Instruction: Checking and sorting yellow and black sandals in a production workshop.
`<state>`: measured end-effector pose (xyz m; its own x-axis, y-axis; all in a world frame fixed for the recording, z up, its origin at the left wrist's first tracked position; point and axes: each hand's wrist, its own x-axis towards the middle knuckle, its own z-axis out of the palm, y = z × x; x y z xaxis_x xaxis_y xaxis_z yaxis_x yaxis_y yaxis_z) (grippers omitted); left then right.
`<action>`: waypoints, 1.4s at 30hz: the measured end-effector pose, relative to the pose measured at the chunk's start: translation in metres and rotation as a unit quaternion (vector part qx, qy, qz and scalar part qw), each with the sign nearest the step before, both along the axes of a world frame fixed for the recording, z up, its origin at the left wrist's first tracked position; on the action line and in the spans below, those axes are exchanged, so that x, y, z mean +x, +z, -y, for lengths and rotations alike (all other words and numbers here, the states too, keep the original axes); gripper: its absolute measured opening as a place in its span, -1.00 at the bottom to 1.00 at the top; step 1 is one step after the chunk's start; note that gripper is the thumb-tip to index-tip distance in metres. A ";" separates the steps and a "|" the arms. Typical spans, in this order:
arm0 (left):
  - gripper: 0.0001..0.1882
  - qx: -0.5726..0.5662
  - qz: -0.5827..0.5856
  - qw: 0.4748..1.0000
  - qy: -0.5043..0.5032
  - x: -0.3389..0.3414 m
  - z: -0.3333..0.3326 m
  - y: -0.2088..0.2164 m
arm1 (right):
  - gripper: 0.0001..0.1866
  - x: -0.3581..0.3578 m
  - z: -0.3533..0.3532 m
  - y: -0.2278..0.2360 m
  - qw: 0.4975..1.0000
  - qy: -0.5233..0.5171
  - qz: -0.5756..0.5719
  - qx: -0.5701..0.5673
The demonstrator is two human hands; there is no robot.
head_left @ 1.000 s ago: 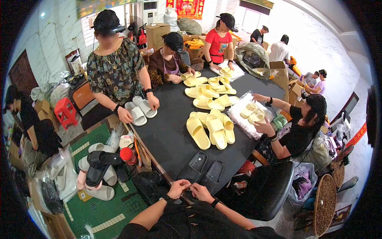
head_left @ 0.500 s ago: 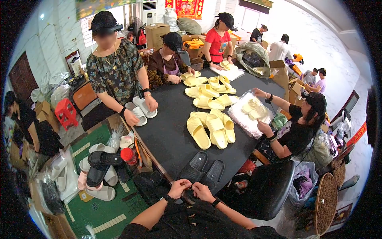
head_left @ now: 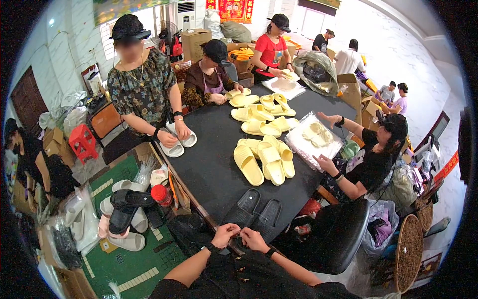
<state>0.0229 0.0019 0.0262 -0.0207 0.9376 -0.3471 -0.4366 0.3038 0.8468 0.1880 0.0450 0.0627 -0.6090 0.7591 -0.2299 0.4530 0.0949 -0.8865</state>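
Observation:
My left hand [head_left: 226, 234] and my right hand [head_left: 254, 240] meet at the near edge of the dark table [head_left: 204, 144]. Both have their fingers pinched together, and whatever is between them is too small to make out. Just beyond my fingers lies a pair of black slippers [head_left: 253, 215], toes pointing away. In the middle of the table several pale yellow slippers [head_left: 271, 158] stand in loose groups. At the left edge a co-worker's hands rest on a pair of white slippers [head_left: 179, 141].
A plastic-wrapped stack [head_left: 314, 141] with yellow pieces sits before a co-worker on the right. Mixed slippers [head_left: 130, 209] and a red-lidded jar [head_left: 160, 194] lie on the green surface [head_left: 144, 256] at left. A black chair [head_left: 328, 241] stands close on my right.
My hands have hardly moved. At right, a co-worker's hands have come away from the yellow pieces. The co-worker in red has lifted a yellow piece, and the co-worker at left has a hand on a white slipper.

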 end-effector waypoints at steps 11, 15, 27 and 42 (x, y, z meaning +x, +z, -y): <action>-0.83 0.007 -0.023 0.999 -0.027 -0.001 -0.002 -0.002 | -0.81 -0.001 -0.001 0.003 1.000 -0.009 -0.006 -0.005; -0.82 0.016 -0.021 0.999 -0.031 -0.002 -0.001 -0.004 | -0.82 -0.002 0.000 0.002 1.000 -0.011 -0.006 -0.017; -0.83 -0.060 -0.083 0.993 -0.058 -0.004 -0.001 0.043 | -0.83 0.000 -0.004 0.000 1.000 -0.004 -0.003 0.029; -0.88 0.083 -0.118 0.989 -0.004 -0.017 -0.009 0.028 | -0.76 0.008 -0.006 -0.004 0.999 0.020 0.034 0.030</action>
